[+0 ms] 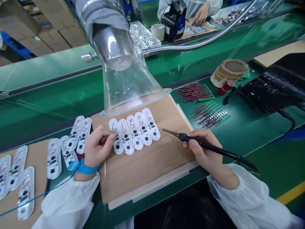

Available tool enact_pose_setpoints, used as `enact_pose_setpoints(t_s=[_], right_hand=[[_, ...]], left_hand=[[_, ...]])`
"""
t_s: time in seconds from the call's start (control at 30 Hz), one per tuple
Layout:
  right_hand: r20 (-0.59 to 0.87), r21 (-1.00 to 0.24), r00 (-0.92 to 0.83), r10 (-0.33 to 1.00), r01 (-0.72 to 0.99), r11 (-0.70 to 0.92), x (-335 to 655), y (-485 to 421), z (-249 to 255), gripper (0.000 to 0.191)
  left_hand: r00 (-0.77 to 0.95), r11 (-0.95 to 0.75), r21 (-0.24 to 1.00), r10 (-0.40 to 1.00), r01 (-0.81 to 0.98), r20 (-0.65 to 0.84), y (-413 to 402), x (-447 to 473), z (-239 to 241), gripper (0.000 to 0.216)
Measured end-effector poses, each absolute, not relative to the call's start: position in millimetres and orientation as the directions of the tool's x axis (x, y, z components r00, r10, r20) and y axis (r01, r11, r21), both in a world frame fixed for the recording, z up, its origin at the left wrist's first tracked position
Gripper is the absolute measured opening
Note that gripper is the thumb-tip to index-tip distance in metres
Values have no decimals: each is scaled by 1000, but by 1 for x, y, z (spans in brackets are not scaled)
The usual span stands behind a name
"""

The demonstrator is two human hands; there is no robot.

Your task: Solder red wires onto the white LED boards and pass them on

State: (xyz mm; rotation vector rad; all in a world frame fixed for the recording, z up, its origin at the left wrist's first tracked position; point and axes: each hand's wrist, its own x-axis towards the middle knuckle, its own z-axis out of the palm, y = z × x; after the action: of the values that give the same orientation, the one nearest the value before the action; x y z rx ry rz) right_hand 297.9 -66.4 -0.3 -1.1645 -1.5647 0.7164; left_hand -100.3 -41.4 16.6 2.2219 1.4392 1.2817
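Note:
My right hand [206, 148] grips a black soldering iron [190, 139] like a pen. Its bare metal tip points left, just short of the rightmost white circuit board. Several of these oblong white circuit boards [133, 131] lie side by side on a cardboard sheet [143, 167], each with black chips and thin red wires. At the left end of the row, my left hand [101, 144] has thumb and forefinger pinched together over the first board. Whatever sits in that pinch is too small to make out. A blue wrist strap [85, 168] circles my left wrist.
Above the boards hangs a clear fume hood [128, 86] with a metal hose. More white boards [54, 158] lie at the left. Green panels with red and black wires [211, 114], a tape roll [230, 71] and a black device [278, 84] stand right. Across the bench, another person's hand [201, 14] handles boards.

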Motion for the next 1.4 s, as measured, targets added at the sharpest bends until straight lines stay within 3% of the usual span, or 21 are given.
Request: enact_pose_setpoints(t_s=[0.17,0.43,0.77,1.13,1.4], right_hand=[[296,-931,-55,953,208,301,295,-66,2,20],[286,-921,-69,956,255,294,298,-65,7,24],[292,-902,-69,954,312,298,299,-66,6,27],[322,-886,-107,941,316,340,298,-63,8,24],[332,-905,-105,938,246,347,298,-63,5,10]], left_hand=[[94,-470,573,821,671,564,-41,-97,20,30],[28,-411,595,837,691,546,-42,-97,19,33],[33,-430,607,832,669,554,-44,-99,18,30],[140,-513,538,798,669,586,-40,-96,20,23],[130,-494,559,815,666,565,-42,-97,19,21]])
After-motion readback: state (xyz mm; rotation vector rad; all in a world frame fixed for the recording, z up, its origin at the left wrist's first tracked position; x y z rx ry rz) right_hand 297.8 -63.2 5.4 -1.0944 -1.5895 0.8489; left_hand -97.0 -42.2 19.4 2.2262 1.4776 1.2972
